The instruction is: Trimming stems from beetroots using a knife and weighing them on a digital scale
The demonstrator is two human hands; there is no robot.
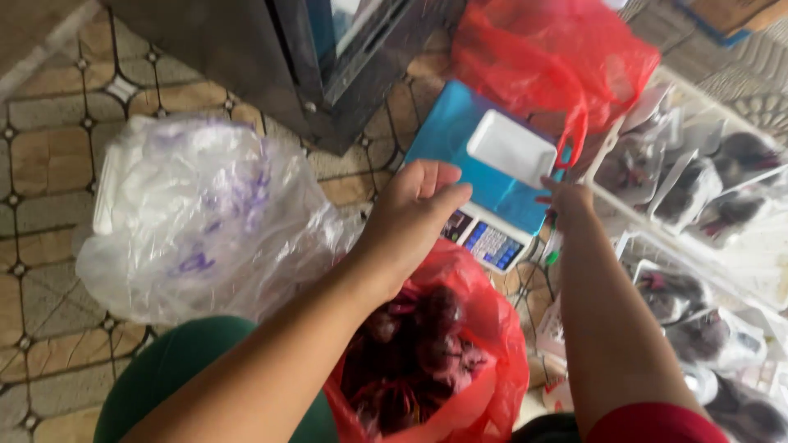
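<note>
Weighing is being set up: right hand (566, 201) is pinching the white tray (510, 148) on the scale (460, 139), left hand (410, 217) hovering loosely spread beside it, so filling from the red bag (484, 344) below likely follows.

A clear plastic bag (197, 213) lies on the tiled floor (49, 164).

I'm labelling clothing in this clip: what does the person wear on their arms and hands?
Both forearms are bare, with no gloves, rings or watch visible on the left hand or right hand. A red sleeve edge shows on the right upper arm.
</note>
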